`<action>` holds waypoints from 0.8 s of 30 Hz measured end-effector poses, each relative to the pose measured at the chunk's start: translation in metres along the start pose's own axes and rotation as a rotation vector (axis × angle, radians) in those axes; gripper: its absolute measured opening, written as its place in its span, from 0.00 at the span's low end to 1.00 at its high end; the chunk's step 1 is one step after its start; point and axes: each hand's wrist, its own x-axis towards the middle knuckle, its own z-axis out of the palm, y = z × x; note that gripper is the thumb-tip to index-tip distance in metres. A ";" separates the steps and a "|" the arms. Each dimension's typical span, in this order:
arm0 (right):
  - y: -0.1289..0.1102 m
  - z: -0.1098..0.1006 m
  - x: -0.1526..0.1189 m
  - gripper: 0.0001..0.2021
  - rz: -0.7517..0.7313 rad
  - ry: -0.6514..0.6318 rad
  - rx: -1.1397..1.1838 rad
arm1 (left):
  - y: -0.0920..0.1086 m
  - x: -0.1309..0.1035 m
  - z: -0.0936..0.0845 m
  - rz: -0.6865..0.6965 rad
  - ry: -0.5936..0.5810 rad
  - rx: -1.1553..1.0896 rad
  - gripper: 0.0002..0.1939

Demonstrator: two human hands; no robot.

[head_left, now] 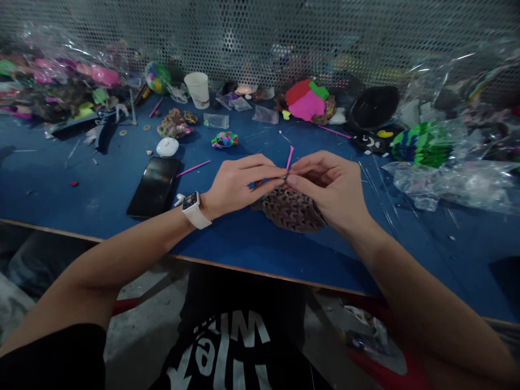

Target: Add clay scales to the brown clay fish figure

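Observation:
My left hand (pixel 244 181), with a white-banded watch (pixel 190 201) on its wrist, and my right hand (pixel 331 187) meet at the fingertips over the blue table. Between their pinched fingertips is a small greyish piece (pixel 283 176), probably clay, mostly hidden by the fingers. Just below lies a brown, rounded clay piece (pixel 294 211) covered in overlapping scales; my right hand partly covers its edge. A pink stick tool (pixel 290 157) points away behind the fingertips.
Left of my hands lie a black phone (pixel 154 187), a white earbud case (pixel 167 147) and another pink stick (pixel 193 168). A paper cup (pixel 197 90), multicoloured clay (pixel 225 140) and a black bowl (pixel 374 107) stand farther back. Clear plastic bags (pixel 459 184) lie at right.

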 end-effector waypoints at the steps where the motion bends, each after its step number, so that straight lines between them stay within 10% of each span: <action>1: 0.000 0.000 0.000 0.20 0.004 -0.005 0.002 | 0.000 -0.001 0.000 -0.001 -0.006 0.004 0.10; 12: 0.001 0.000 0.001 0.21 -0.012 -0.044 0.023 | 0.011 0.006 -0.009 0.030 -0.048 0.109 0.11; 18: 0.009 -0.012 0.014 0.17 -0.183 0.167 -0.077 | 0.016 0.008 -0.054 -0.136 -0.220 0.363 0.17; 24: 0.008 -0.002 0.005 0.17 -0.171 0.130 -0.124 | -0.029 -0.017 -0.102 -0.354 -0.417 0.621 0.19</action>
